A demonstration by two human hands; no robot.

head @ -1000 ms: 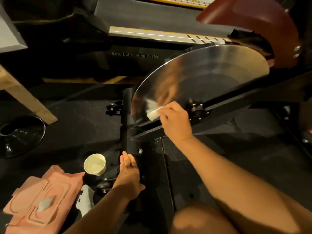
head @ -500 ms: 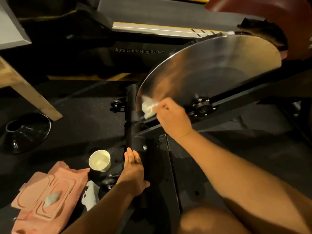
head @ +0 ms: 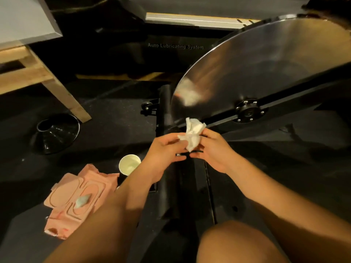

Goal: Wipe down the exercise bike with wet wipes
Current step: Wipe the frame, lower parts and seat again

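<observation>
Partly covered, wipe pinched by left hand, right hand; flywheel cropped.

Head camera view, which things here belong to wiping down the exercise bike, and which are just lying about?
Part of the job:
- wet wipe, held by left hand and right hand
- flywheel
- pink wipes pack

Lying about:
- paper cup
- black cone
- wooden table leg
</observation>
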